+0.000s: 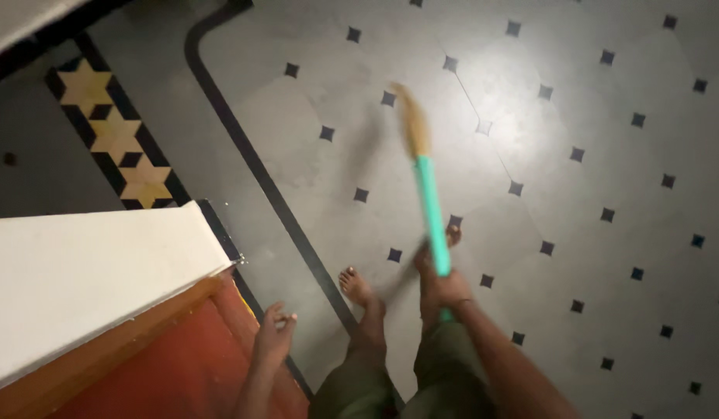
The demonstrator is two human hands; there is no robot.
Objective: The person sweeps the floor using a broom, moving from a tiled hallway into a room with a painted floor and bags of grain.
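Tiled floor (608, 140) open | right hand (445, 289) grips broom (428, 194) | left hand (272, 335) free

One broom (427, 194); two hands; two bare feet; three yellow floor stars; one white ledge (88, 271)

Setting: room in a home. Evidence: polished grey floor (577, 256) of large tiles with small dark diamond insets; a dark inlaid border line (243, 147) curving across it; a decorative band of tan stars (115, 136) on black along the left; a white-topped ledge (88, 271) with an orange-red surface (181, 365) below; bare feet (358, 285); a grass broom (425, 182) with a teal handle.
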